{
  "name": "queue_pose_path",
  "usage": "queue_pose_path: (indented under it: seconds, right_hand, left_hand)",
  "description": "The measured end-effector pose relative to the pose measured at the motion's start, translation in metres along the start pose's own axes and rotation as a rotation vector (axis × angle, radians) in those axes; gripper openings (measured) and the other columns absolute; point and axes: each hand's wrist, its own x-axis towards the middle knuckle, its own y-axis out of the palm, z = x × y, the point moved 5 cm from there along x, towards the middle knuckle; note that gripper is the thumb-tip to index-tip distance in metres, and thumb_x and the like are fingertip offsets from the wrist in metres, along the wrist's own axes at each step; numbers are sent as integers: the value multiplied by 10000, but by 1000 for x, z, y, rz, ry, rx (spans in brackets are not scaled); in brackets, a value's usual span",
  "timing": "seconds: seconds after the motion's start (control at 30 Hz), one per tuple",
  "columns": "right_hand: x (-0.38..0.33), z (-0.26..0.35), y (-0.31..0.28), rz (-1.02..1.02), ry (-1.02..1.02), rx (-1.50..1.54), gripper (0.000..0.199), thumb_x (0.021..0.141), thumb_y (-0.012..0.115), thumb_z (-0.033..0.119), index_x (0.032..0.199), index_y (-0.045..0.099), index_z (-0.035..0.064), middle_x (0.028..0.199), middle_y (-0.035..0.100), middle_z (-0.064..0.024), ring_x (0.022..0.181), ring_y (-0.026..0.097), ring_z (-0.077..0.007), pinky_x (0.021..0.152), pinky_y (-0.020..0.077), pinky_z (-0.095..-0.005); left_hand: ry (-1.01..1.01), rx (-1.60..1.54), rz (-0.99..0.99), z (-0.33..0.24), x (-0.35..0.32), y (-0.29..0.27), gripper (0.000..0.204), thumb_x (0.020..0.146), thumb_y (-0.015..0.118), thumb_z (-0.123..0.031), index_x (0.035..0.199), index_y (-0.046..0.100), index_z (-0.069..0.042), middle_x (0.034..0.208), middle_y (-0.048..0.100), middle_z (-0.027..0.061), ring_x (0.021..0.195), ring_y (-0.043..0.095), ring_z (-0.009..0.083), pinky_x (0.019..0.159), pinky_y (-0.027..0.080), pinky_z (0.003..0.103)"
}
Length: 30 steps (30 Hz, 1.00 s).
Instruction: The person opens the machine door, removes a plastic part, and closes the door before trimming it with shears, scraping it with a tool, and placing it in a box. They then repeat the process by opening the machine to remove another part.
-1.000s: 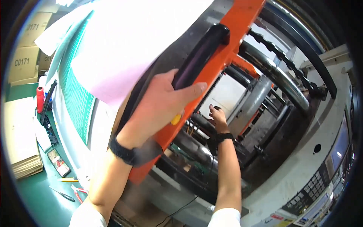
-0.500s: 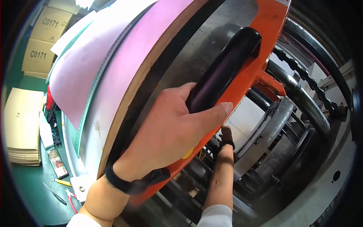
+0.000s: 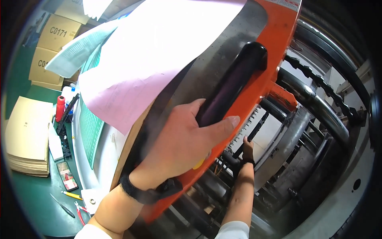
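My left hand [image 3: 181, 137] is wrapped round the lower end of a thick black handle [image 3: 234, 83]. The handle is fixed to an orange machine door [image 3: 274, 36] with a grey metal window area. Past the door's edge, my right hand [image 3: 247, 148] reaches into the machine, its fingers closed on a long, thin black part [image 3: 258, 126]. This part slants up to the right in front of a pale surface inside, beside a heavy metal mold plate [image 3: 284, 139]. Its lower end is partly hidden by my hand and the shadow.
Thick steel bars [image 3: 298, 85] and a black ribbed cable cover [image 3: 312, 75] run along the right. Pink and white sheets [image 3: 131, 83] hang over the door's left side. On the green table [image 3: 36, 195] are stacked brown sheets [image 3: 28, 135], a phone-like object [image 3: 67, 175] and red-handled pliers [image 3: 80, 213].
The long black part now shows upright in my right hand, where before only my dark, shaded hand was visible. The pink and white sheets have shifted and curled. My left hand stays on the handle.
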Motion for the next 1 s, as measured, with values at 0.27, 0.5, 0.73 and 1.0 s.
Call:
queue_pose_path:
  seconds: [0.27, 0.5, 0.73, 1.0]
  right_hand:
    - [-112, 102, 29, 3, 531, 490, 529, 885, 621, 489, 1088, 484, 21, 933, 569, -164, 728, 646, -311, 623, 575, -439]
    - [-299, 278, 1, -37, 551, 639, 560, 873, 625, 524, 1054, 559, -2, 937, 619, -109, 767, 613, -222, 690, 546, -411]
    - [-491, 391, -120, -50, 46, 681, 648, 922, 553, 473, 1281, 455, -57, 1055, 586, -151, 740, 591, -256, 667, 499, -378]
    - [-538, 391, -180, -454, -618, 181, 666, 1005, 278, 513, 1375, 421, -21, 1226, 577, -152, 943, 588, -247, 767, 501, -327]
  left_hand:
    - [-68, 23, 31, 11, 3, -8, 368, 878, 709, -316, 992, 617, 21, 663, 583, 7, 533, 522, 51, 463, 412, 218]
    - [-42, 50, 61, 5, 3, -6, 319, 875, 680, -289, 907, 600, 18, 625, 562, 8, 496, 521, 74, 442, 409, 256]
    - [140, -36, 92, 3, -33, 77, 369, 866, 679, -314, 929, 577, 34, 605, 571, 106, 560, 593, 180, 518, 452, 348]
    - [314, -175, 300, -16, -109, 196, 358, 960, 563, -275, 1018, 386, 31, 647, 536, 214, 616, 575, 409, 548, 451, 452]
